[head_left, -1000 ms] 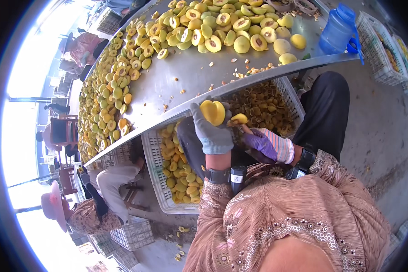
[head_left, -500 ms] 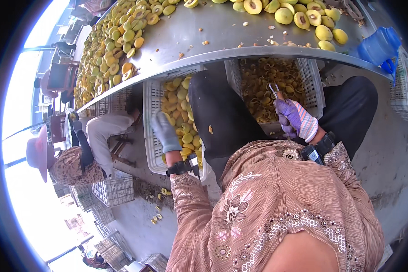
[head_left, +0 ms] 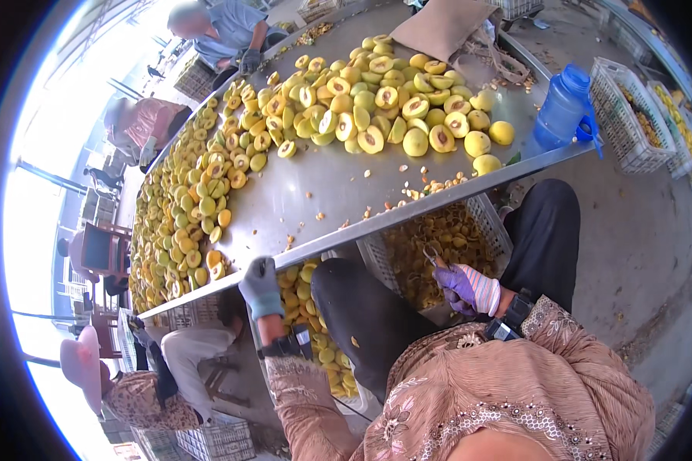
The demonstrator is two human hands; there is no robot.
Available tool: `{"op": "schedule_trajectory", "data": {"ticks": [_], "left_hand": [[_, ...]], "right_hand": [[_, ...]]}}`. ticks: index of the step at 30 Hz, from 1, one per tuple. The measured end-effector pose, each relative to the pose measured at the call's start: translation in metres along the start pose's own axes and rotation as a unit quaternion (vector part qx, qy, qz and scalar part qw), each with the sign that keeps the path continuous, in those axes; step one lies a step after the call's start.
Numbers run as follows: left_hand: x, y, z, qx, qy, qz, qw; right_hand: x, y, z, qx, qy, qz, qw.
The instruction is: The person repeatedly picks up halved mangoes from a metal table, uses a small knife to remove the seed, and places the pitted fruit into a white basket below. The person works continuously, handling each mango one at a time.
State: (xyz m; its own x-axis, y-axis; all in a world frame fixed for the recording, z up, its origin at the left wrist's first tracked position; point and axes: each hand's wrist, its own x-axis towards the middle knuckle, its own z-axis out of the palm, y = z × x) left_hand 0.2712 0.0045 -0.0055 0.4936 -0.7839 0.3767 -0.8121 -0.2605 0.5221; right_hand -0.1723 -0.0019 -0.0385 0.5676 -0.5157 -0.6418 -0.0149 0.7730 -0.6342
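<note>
Bright daylight, left rim blown out; strong fisheye bending; centre sharp.

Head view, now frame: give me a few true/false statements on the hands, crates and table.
1. The left hand wears a grey glove and rests at the edge of the metal table. True.
2. The right hand is bare. False: it wears a purple glove with a striped cuff, its grip closed on a small metal tool.
3. The blue bottle lies in a crate under the table. False: it stands on the table's right end.
4. The white crate below the right hand holds pits and scraps. True.
5. The left hand holds a fruit half. False: nothing shows in it.
</note>
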Motion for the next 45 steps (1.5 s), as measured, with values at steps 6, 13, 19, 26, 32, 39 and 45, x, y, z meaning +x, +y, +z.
{"op": "schedule_trajectory", "data": {"ticks": [6,13,19,26,32,39,45], "left_hand": [[0.109,0.162,0.079,0.031,0.02,0.25,0.968],[0.151,0.23,0.188,0.198,-0.277,0.205,0.918],[0.15,0.218,0.206,0.169,-0.338,0.148,0.914],[0.078,0.192,0.12,-0.605,-0.224,-0.162,0.747],[0.003,0.193,0.061,-0.79,-0.239,-0.155,0.543],[-0.058,0.207,0.041,-0.739,-0.283,-0.053,0.608],[-0.09,0.22,0.032,-0.749,-0.173,-0.159,0.62]], "right_hand": [[0.001,0.0,-0.006,-0.027,0.023,-0.008,0.999],[-0.009,-0.015,-0.008,0.025,0.041,0.002,0.999],[-0.009,-0.022,-0.008,0.055,0.029,0.028,0.998],[-0.013,-0.018,-0.008,-0.03,0.013,-0.093,0.995],[-0.036,-0.054,0.016,-0.005,-0.035,-0.112,0.993],[-0.07,-0.089,0.061,-0.052,-0.116,-0.116,0.985],[-0.051,-0.066,0.085,-0.107,-0.113,-0.079,0.985]]}}
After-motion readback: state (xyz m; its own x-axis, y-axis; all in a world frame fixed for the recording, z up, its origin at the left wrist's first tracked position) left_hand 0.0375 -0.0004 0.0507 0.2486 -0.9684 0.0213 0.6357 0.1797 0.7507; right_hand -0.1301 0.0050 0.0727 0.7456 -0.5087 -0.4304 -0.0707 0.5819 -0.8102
